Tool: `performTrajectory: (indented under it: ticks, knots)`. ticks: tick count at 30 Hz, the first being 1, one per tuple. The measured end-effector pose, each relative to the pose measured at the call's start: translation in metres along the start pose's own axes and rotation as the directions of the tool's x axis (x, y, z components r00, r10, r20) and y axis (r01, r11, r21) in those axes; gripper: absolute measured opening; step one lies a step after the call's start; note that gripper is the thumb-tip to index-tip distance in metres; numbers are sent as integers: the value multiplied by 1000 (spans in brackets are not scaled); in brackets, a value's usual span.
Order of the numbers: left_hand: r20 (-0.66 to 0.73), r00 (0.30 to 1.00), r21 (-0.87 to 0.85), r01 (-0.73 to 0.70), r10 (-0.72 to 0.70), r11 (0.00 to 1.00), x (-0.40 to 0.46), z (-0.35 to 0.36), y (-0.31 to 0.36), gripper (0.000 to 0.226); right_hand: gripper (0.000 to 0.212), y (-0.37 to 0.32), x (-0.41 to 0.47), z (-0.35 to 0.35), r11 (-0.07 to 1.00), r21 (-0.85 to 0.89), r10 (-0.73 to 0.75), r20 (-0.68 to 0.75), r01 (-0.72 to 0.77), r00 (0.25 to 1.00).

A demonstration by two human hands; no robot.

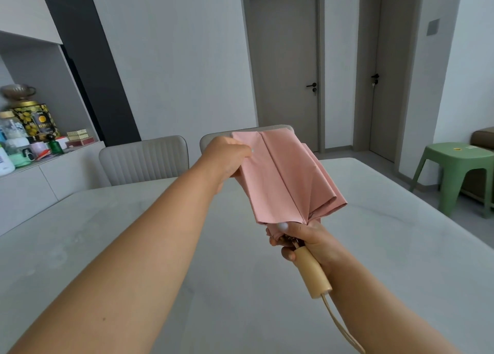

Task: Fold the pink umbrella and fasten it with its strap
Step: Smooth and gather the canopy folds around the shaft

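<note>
The pink umbrella (288, 177) is held in the air above the pale surface (133, 246), collapsed but not yet wound; its canopy panels lie in loose flat pleats pointing away from the person. The right hand (302, 240) is clenched around the base of the canopy, just above the wooden handle (312, 273), with the thumb pressing the lower fabric edge; a cream wrist cord (339, 327) hangs from the handle end. The left hand (227, 157) pinches the far left edge of one panel, drawing it flat. The fastening strap cannot be located in this view; a small pale dot near the left fingertips may be its fastener, but this is uncertain. Judged risks from here: if the left pinch slackens, the flattened pleat will spring back and the folds will bunch unevenly; if the panels are wrapped before all are aligned, the bundle will likely be too bulky for the strap to reach; if the right grip loosens, the rib ends may splay open. Count: one umbrella, one handle, one cord, two hands. Beyond the surface stand two grey chairs (144, 158), two closed doors (286, 67), and one green stool (459, 166) at right. A side counter (53, 163) at left carries an assortment of bottles and tins, too crowded to count.
</note>
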State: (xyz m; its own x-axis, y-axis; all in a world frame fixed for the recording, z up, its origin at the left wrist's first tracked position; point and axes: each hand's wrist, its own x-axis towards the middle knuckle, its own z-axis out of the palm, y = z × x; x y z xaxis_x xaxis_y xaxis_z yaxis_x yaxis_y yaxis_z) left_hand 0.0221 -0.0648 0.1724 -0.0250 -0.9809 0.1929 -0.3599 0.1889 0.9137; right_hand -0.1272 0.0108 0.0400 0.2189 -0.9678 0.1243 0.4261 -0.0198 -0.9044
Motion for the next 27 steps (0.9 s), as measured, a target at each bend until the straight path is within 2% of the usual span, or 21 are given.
performTrajectory:
  ticks: [2,7,9,12,15,18,22,24,27]
  knots:
    - [-17,1000,-73,1,-2,997,-1,1,-4,7,69,0,0,0,998,60,-5,46,2,999]
    - [-47,998,-272,-41,30,961,-3,4,-23,26,89,1,0,1,940,339,24,70,-47,997]
    - [-60,997,-331,-61,43,942,-4,6,-28,27,90,-1,0,3,909,411,48,58,-68,997]
    - [-73,997,-343,-61,38,937,-5,12,-36,32,73,-3,-1,5,923,372,90,32,-95,995]
    - [-71,997,-284,-53,34,957,-2,14,-38,43,46,-4,-3,6,966,246,92,-54,-76,994]
    - [-119,992,-192,-73,51,979,4,12,-28,35,30,-4,-5,6,988,146,62,-93,-48,994]
    - [-285,956,-2,-66,62,998,14,12,-28,32,29,-3,-6,7,995,90,42,-75,-35,996]
    - [-298,950,138,-55,95,989,14,14,-36,29,30,-2,-5,8,996,87,44,-70,-37,997]
    - [-371,927,197,30,46,980,13,16,-37,38,30,-2,-6,10,999,44,30,-89,-26,996]
